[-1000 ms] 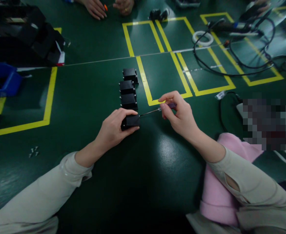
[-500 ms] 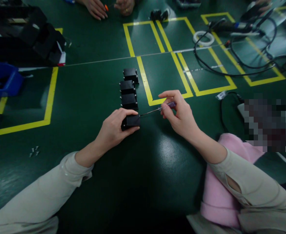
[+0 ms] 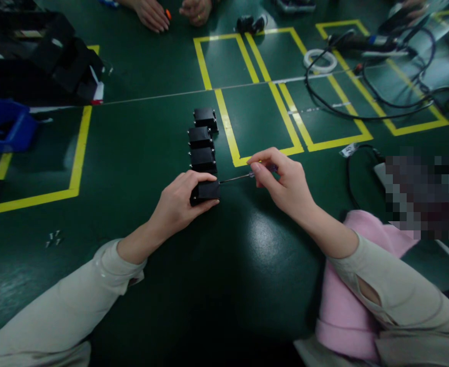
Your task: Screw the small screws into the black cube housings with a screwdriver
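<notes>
Between the thumb and forefinger of my left hand (image 3: 180,199) is a small black box-shaped part (image 3: 209,190), pressed to the green table. A screwdriver (image 3: 237,178) is pinched in the fingers of my right hand (image 3: 281,178); its thin shaft points left, and the tip meets the upper right corner of the held part. Most of its purple handle is hidden by my fingers. Just beyond my left hand, three similar black parts (image 3: 202,157) stand in a column, with small shiny screws at their corners.
Several loose screws (image 3: 53,238) lie at the left. A blue bin (image 3: 6,125) and black trays (image 3: 36,61) stand behind them. Cables (image 3: 366,114) and a white ring (image 3: 320,60) are at the back right, a pink cloth (image 3: 347,306) by my right forearm. Another person's hands (image 3: 153,14) are across the table.
My right hand has shifted slightly down and its fingers have closed further around the screwdriver handle. My left hand and the held black part stay in place.
</notes>
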Demonstrator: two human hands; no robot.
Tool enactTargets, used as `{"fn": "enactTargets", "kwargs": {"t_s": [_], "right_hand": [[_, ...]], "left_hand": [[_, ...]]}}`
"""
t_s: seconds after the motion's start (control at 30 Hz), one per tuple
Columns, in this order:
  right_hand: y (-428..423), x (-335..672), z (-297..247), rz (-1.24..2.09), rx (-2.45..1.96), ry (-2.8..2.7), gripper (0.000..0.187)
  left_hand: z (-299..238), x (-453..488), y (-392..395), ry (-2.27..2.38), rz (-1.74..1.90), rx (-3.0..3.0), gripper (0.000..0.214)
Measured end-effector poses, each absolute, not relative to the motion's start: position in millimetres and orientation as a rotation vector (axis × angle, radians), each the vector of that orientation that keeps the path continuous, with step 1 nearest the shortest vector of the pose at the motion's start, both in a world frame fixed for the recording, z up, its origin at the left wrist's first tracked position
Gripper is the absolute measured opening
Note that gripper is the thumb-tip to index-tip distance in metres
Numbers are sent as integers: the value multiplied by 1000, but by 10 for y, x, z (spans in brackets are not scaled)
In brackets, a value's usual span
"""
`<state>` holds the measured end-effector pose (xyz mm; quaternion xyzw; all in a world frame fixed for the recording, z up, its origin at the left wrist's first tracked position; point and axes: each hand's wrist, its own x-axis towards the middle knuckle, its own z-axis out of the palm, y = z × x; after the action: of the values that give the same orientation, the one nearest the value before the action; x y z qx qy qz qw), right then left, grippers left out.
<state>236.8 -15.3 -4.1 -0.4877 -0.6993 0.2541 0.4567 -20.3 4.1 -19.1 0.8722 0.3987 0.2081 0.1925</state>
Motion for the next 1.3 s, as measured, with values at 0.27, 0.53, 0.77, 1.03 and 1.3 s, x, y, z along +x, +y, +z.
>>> {"fn": "enactTargets", "kwargs": {"t_s": [0.27,0.53,0.77,1.03,1.3], "right_hand": [[-169,2356,-12,608,-1201,-1737,19],[-163,2360,-15,603,-1185,-1753,10],[-161,2370,-18,637,-1168,-1738,14],[-173,2362,-22,643,-1176,-1736,9],[-186,2363,-16,633,-1177,-1740,17]], "left_hand": [[-192,-205,41,1116,594,2440,38],[-186,-205,36,1106,593,2453,38],[-202,-215,43,1100,613,2453,39],[-200,-206,42,1090,624,2460,37],[-203,-211,39,1080,630,2457,39]]}}
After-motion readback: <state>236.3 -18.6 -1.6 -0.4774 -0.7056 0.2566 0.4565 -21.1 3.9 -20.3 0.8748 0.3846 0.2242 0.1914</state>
